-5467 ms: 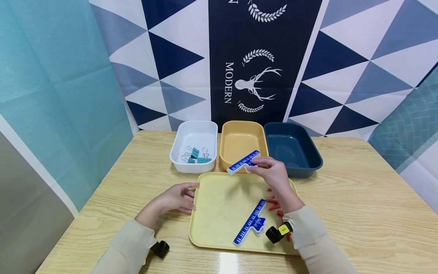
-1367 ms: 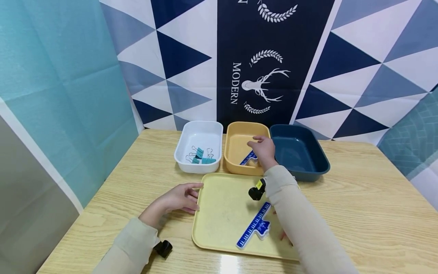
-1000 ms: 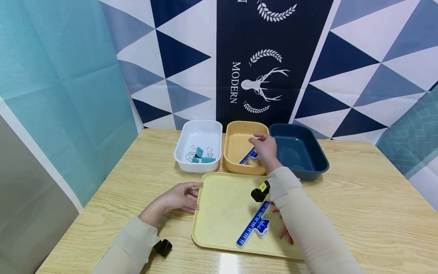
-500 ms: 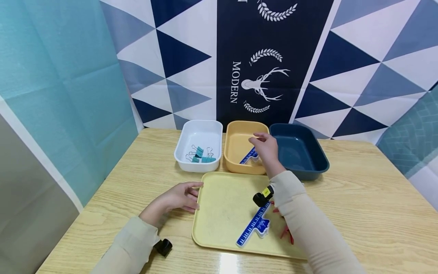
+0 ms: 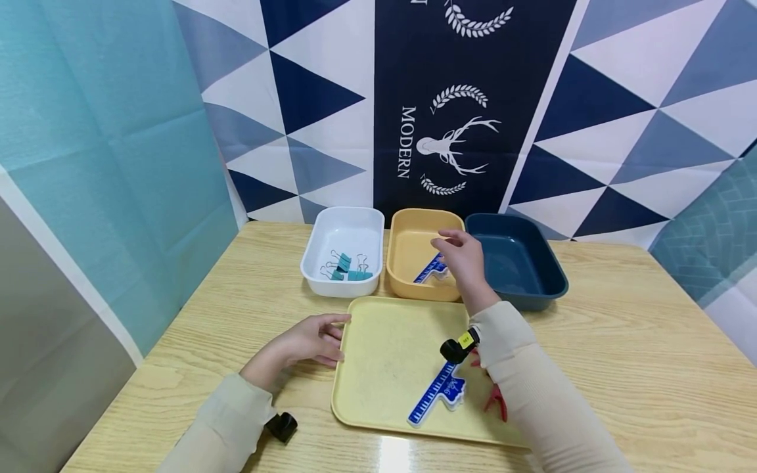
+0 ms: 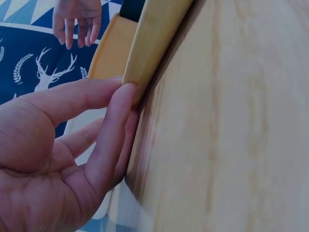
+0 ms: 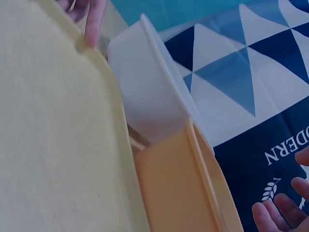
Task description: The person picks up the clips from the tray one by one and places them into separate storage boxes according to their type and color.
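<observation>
In the head view my right hand (image 5: 462, 258) hovers over the orange bin (image 5: 408, 289) with fingers loosely bent and nothing between them. Below it, a blue piano-key clip (image 5: 427, 270) lies in the bin, partly hidden by the hand. My left hand (image 5: 307, 338) rests at the left rim of the yellow tray (image 5: 384, 368); the left wrist view shows the thumb and fingertips (image 6: 126, 92) against that rim. A second blue piano-key clip (image 5: 434, 394) lies on the tray. Several small red clips (image 5: 495, 401) beside it are partly covered by my right forearm.
A white bin (image 5: 343, 289) with several teal binder clips (image 5: 359, 276) stands left of the orange bin. A dark blue bin (image 5: 520, 263) stands to its right. The bins line up behind the tray on the wooden table (image 5: 639, 368), before a patterned cloth.
Several seconds ago my right hand held a blue piano-key clip above the tray's far edge; now that clip lies in the orange bin. The hand has since drawn slightly right. My left hand stays put.
</observation>
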`<state>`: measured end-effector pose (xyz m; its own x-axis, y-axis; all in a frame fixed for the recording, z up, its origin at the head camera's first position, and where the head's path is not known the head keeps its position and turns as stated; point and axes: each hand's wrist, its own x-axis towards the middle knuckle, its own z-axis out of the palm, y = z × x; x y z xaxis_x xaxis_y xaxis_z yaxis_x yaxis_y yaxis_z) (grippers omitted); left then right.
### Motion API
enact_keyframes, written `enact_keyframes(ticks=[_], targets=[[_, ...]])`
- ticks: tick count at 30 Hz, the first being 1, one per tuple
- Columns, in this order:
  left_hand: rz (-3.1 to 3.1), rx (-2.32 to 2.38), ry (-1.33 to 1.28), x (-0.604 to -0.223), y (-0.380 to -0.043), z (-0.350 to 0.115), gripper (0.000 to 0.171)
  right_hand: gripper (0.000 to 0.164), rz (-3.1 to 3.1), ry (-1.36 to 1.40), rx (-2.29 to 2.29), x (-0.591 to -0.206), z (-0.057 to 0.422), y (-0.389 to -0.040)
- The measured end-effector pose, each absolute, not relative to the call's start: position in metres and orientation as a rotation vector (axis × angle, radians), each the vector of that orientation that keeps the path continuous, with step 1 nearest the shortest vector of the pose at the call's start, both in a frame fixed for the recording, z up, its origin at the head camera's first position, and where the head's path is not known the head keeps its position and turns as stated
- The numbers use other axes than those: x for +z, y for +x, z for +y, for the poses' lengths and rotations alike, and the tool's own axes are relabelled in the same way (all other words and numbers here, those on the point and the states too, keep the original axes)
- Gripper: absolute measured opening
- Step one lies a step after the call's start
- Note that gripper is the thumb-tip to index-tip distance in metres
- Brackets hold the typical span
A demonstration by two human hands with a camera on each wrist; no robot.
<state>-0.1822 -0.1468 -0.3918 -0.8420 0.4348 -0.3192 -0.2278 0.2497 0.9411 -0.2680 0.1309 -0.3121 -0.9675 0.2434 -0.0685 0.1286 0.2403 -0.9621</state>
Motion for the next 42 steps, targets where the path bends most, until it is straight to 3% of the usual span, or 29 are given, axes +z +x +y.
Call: enact_keyframes(ticks=[42], targets=[[1.999,1.636,0.214,-0.394,-0.182,-0.148,0.076,0.039,-2.37,-0.18,1.916,-0.312,0.124,-0.222]])
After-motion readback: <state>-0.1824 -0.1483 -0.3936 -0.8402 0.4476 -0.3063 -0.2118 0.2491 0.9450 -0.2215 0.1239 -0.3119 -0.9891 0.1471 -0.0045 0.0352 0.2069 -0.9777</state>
